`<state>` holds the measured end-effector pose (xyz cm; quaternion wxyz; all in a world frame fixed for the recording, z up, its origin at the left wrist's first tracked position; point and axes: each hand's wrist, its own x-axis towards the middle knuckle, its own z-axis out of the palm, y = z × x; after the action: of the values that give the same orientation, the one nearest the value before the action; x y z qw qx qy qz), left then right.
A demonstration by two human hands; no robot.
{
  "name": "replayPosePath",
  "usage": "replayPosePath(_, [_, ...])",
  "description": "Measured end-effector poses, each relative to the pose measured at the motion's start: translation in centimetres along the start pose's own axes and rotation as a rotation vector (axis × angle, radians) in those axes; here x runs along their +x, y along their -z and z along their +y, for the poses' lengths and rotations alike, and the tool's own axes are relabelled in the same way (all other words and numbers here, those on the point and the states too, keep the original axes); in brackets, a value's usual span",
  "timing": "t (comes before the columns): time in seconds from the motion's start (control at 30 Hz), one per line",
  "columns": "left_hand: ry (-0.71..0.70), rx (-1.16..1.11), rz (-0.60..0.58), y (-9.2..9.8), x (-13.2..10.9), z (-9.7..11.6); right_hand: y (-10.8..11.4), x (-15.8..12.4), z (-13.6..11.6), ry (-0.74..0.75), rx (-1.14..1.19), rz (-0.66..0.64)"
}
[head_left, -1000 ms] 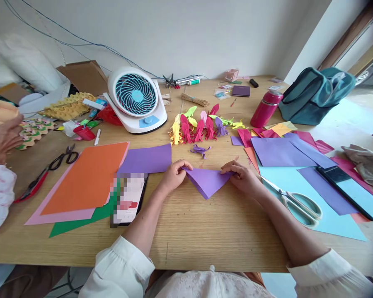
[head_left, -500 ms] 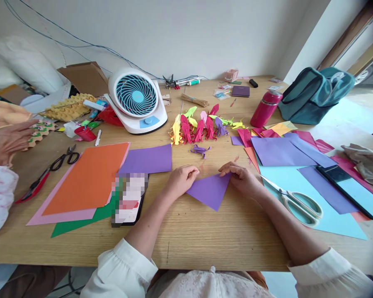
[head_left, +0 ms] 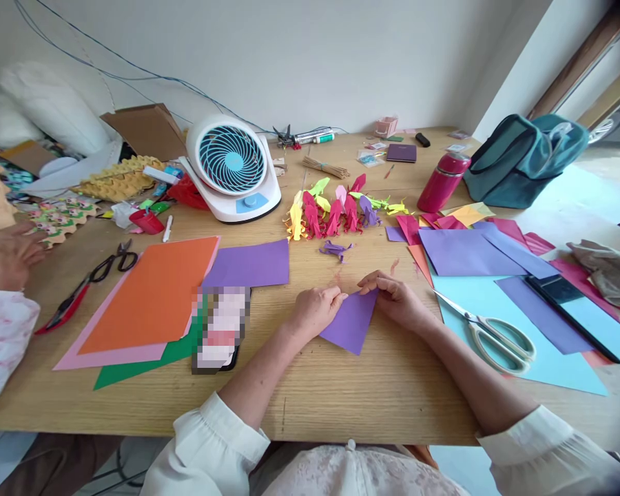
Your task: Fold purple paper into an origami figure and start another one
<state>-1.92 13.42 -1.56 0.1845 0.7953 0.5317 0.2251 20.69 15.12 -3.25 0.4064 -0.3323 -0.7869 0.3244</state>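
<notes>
A small purple paper point(head_left: 350, 325) is held by its far edge between my two hands, one corner pointing toward me. My left hand point(head_left: 317, 310) pinches its upper left part, fingers curled. At the upper right, my right hand point(head_left: 390, 296) grips the edge between thumb and fingers. Just beyond the hands lies a small purple folded figure point(head_left: 335, 249). Behind it is a group of folded paper figures in red, yellow, green, pink and purple point(head_left: 333, 219).
White-handled scissors point(head_left: 501, 341) lie on light blue paper point(head_left: 558, 375) at right. Orange paper point(head_left: 149, 296), a phone point(head_left: 221, 331) and black-and-red shears point(head_left: 90, 282) are at left. A fan point(head_left: 232, 165) and a bottle point(head_left: 443, 182) stand behind. Another person's hand point(head_left: 10, 258) rests far left.
My left hand has moved right along the paper's far edge, closer to my right hand. The other person's hand at far left has moved lower. The view has shifted slightly.
</notes>
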Motion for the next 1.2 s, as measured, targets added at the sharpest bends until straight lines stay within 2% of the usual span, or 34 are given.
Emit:
replayPosePath(0.13, [-0.023,0.05,-0.001,0.4,0.0,-0.1,0.0,0.0,0.3,-0.005,-0.016,-0.013])
replayPosePath(0.3, [-0.063,0.119,0.002,0.6,0.2,-0.8,0.5,-0.2,0.2,-0.027,-0.086,-0.095])
replayPosePath(0.5, [-0.248,-0.075,0.129,0.6,0.3,-1.0,0.9,-0.3,0.0,-0.01,-0.213,-0.139])
replayPosePath(0.57, [-0.294,-0.112,0.102,0.7,-0.5,-0.5,0.9,-0.5,-0.2,-0.005,-0.24,-0.135])
replayPosePath(0.63, [-0.35,-0.122,0.017,0.8,-1.9,0.2,0.9,-0.8,-0.5,0.015,-0.271,-0.128])
replayPosePath(0.73, [-0.433,-0.054,-0.111,0.6,-4.1,1.0,0.9,-1.6,-1.1,0.061,-0.34,-0.134])
replayPosePath(0.8, [-0.45,0.001,-0.157,0.4,-5.1,1.1,1.0,-2.3,-1.5,0.085,-0.386,-0.151])
replayPosePath(0.97, [-0.447,0.103,-0.155,-0.2,-5.6,1.0,1.1,-4.1,-2.2,0.139,-0.49,-0.169])
replayPosePath(1.2, [-0.452,0.065,-0.127,-0.1,-5.4,0.8,1.2,-4.9,-2.6,0.221,-0.644,-0.191])
